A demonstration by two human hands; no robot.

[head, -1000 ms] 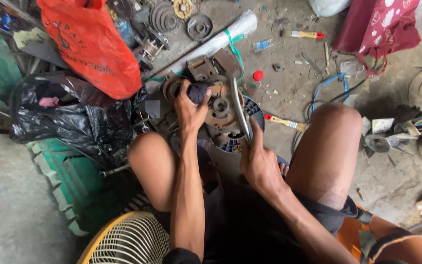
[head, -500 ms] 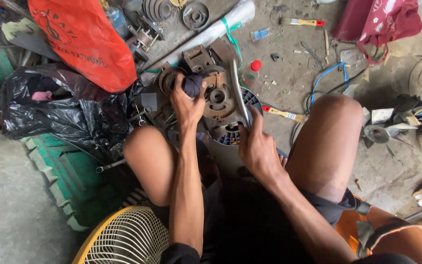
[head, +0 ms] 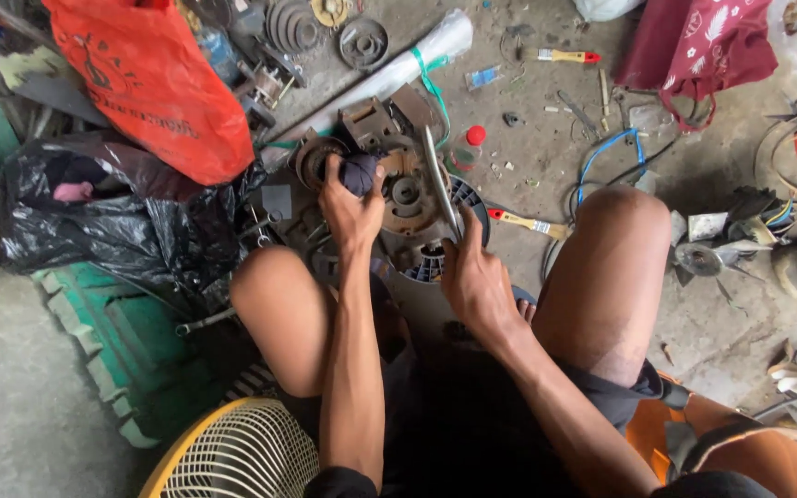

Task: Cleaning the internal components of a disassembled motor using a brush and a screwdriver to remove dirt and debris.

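seen from above, a person sits on a workshop floor with bare knees apart. the left hand (head: 350,207) is clenched around a dark cloth (head: 359,172), pressing it onto a rusty round motor housing (head: 405,195) that rests on the ground between the knees. the right hand (head: 474,277) grasps the lower end of a flat metal bar (head: 439,183), which leans across the housing's right edge. compared with a second ago, both hands keep the same grips and the cloth sits in nearly the same spot on the housing; mainly the view has shifted slightly, so the wiping looks ongoing. an orange plastic bag (head: 154,78) and a black plastic bag (head: 108,212) lie to the left, a yellow-handled brush (head: 529,223) to the right.
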